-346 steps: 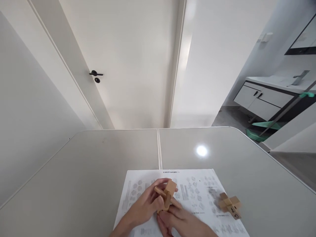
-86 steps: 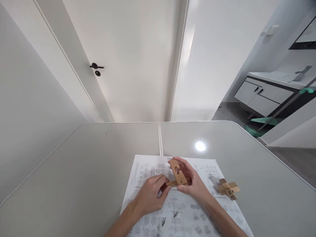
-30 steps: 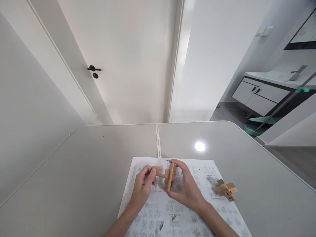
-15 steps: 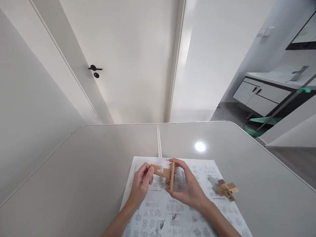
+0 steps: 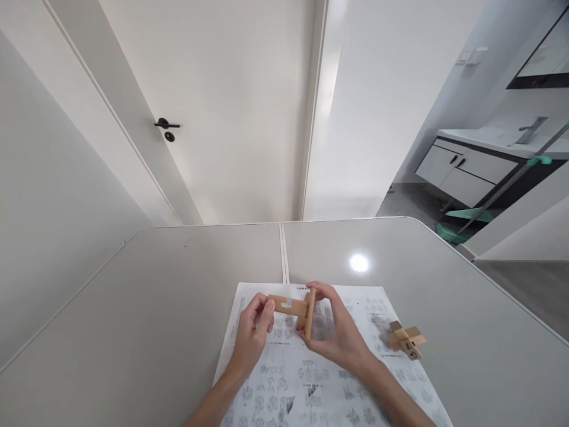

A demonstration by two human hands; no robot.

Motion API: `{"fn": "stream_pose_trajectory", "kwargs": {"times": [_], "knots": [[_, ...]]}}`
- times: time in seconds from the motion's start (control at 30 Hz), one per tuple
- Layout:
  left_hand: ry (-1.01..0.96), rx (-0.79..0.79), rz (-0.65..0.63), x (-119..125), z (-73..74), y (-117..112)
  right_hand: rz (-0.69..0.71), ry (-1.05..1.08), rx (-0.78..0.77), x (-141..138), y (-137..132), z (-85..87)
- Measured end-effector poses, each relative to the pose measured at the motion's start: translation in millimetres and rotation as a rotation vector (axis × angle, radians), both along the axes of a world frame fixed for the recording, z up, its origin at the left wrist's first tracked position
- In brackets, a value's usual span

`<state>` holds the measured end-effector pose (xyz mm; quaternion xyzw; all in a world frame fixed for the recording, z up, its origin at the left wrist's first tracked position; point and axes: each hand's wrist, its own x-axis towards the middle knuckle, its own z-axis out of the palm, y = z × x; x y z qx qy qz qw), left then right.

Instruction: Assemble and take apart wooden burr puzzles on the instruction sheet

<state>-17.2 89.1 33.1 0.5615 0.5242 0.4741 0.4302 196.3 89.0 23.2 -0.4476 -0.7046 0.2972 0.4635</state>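
Note:
Between thumb and fingers, my left hand (image 5: pixel 254 332) pinches the left end of a flat wooden puzzle piece (image 5: pixel 294 306) with a notch or slot in it. The piece's right end meets an upright wooden puzzle piece (image 5: pixel 310 313), which my right hand (image 5: pixel 340 332) grips at top and bottom. More wood shows behind the upright one, partly hidden. Both pieces are held over a printed paper sheet (image 5: pixel 284 367). To the right, an interlocked wooden cross (image 5: pixel 406 340) with dark markings on one end rests at the sheet's right side.
The sheet lies on a grey table (image 5: pixel 146 332) with a seam down its middle. Beyond the table's far edge stands a white door (image 5: pixel 231 118) with a black handle (image 5: pixel 166 124). A washbasin cabinet (image 5: pixel 466 169) is in the room at right.
The flat piece has turned slightly and sits more level against the upright one. Both hands keep their grip. The whole view has shifted a little.

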Motion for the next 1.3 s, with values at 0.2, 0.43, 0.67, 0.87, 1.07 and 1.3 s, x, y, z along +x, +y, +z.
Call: {"fn": "stream_pose_trajectory", "kwargs": {"times": [0.2,0.43,0.67,0.87,1.07,1.3], "knots": [[0.124,0.05,0.142,-11.0,-4.3,8.5,-0.097,-0.071,-0.119,6.4,4.3,-2.9],[0.379,0.176,0.028,-6.5,-2.2,8.8,-0.106,-0.042,-0.248,3.8,8.3,-18.2],[0.812,0.333,0.0,-8.5,-16.3,8.0,0.155,0.098,-0.301,0.9,3.5,-10.9],[0.945,0.395,0.096,-6.1,-21.8,5.0,0.169,-0.174,-0.191,25.6,12.0,-12.7],[0.782,0.371,-0.033,-1.9,-17.7,1.3,0.264,-0.237,-0.22,45.3,19.4,-16.1],[0.688,0.277,-0.36,3.7,-16.1,-10.2,0.34,-0.23,-0.155,33.4,16.7,-17.6]]}}
